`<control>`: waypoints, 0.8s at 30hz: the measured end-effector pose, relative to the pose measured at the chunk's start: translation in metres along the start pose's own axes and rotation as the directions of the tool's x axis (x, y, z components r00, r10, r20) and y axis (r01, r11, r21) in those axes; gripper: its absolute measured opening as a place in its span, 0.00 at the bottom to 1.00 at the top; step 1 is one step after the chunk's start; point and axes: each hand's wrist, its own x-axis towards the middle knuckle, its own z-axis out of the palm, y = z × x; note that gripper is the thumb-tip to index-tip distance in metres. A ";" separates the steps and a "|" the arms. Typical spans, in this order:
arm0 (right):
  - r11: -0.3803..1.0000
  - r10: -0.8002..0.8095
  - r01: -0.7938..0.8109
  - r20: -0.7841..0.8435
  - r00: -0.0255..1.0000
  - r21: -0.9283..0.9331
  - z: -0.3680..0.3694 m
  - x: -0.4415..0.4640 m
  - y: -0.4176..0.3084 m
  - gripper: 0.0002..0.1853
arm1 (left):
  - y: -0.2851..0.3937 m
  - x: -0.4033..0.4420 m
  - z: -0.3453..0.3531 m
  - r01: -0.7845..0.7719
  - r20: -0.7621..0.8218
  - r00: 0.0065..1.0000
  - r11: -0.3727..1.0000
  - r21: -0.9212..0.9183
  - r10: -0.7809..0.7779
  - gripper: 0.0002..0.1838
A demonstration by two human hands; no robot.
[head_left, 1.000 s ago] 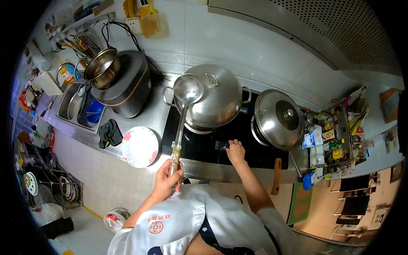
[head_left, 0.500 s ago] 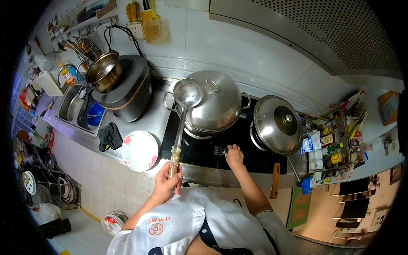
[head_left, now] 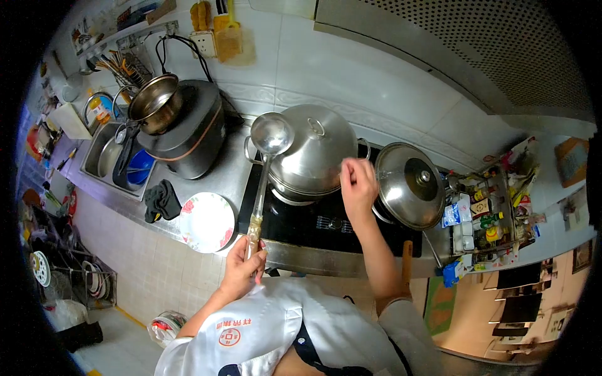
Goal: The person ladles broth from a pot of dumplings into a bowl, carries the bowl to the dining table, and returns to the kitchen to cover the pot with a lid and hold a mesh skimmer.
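My left hand (head_left: 241, 268) is wrapped round the handle of a metal ladle (head_left: 272, 133). The ladle's bowl is up in front of the left side of a large lidded steel pot (head_left: 323, 145). Raised over the black cooktop (head_left: 298, 227), my right hand (head_left: 359, 188) has its fingers curled, between the pot and a lidded pan (head_left: 401, 185). No object shows in it. A white plate with a floral rim (head_left: 207, 222) lies on the steel counter, left of the ladle handle.
A dark cooker (head_left: 188, 138) with a small saucepan (head_left: 155, 103) on top stands at the left, beside the sink (head_left: 97, 158). A dark cloth (head_left: 162, 200) lies near the plate. Bottles fill a rack (head_left: 486, 213) at the right. The range hood (head_left: 439, 50) hangs above.
My right hand has lifted from the cooktop's control area and moved up toward the gap between pot and pan, its fingers now curled. My left hand still holds the ladle, nearly in place.
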 end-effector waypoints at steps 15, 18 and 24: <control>0.974 0.157 -0.108 0.251 0.955 -0.198 0.060 0.127 0.019 0.09 | 0.012 -0.007 -0.034 -0.054 -0.049 0.997 0.997 -0.061 0.051 0.08; 0.986 0.164 -0.157 0.128 0.978 -0.056 0.014 0.161 0.049 0.10 | 0.011 -0.004 -0.042 -0.061 -0.064 0.996 0.994 -0.086 0.056 0.08; 0.971 0.226 -0.224 0.021 0.974 -0.080 -0.034 0.178 0.046 0.08 | 0.010 0.006 -0.045 -0.088 -0.082 0.993 0.992 -0.085 0.081 0.08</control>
